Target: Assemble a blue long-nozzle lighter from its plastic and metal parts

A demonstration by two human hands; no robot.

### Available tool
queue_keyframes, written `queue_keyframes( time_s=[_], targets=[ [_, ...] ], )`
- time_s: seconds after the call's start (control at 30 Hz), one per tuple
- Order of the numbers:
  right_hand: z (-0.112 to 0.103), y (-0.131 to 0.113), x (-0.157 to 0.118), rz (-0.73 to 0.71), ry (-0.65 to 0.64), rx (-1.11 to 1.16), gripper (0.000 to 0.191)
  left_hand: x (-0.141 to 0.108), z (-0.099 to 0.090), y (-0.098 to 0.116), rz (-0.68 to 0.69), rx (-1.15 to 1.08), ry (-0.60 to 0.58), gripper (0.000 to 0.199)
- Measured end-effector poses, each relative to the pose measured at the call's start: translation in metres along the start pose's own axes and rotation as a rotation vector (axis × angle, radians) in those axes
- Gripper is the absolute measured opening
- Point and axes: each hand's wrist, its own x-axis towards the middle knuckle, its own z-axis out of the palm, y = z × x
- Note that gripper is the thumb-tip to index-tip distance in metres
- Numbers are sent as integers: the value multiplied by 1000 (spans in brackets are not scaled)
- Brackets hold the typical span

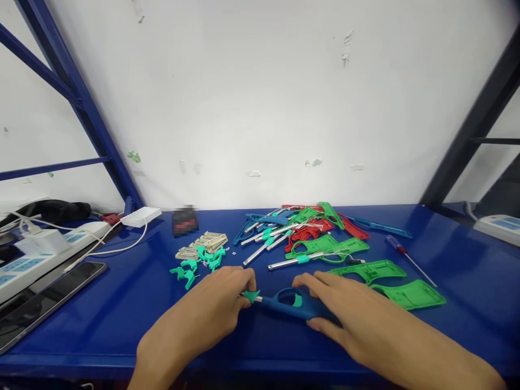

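Observation:
Near the front edge of the blue table, my right hand is wrapped round the body of a blue lighter, which points left. A teal piece shows inside its finger hole. My left hand pinches a small teal part at the lighter's metal tip; most of what those fingers cover is hidden. Beyond my left hand lie loose teal parts and a stack of cream-coloured pieces. Past my right hand are green handle shells and several metal rods with teal fittings.
Red shells and blue shells lie at the back. A screwdriver rests at the right. On the left are a phone, a power strip and a white box with cables. Blue shelf posts stand at the left.

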Motion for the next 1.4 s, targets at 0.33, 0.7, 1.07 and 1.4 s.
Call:
queue_keyframes(
  time_s=[0.33,0.7,1.07,1.4],
  targets=[
    [-60,-14,-4,-8,54,74,49,-3,-1,-7,240,-39,256,27],
    [-62,-16,-20,-115,247,-73,37,-8,-2,23,434,-25,299,29],
    [-49,-13,-25,-165,366,-98,37,-13,-2,31,541,59,415,32],
    [-63,-26,-19,-31,270,113,37,-17,-2,39,515,33,462,40]
  ],
)
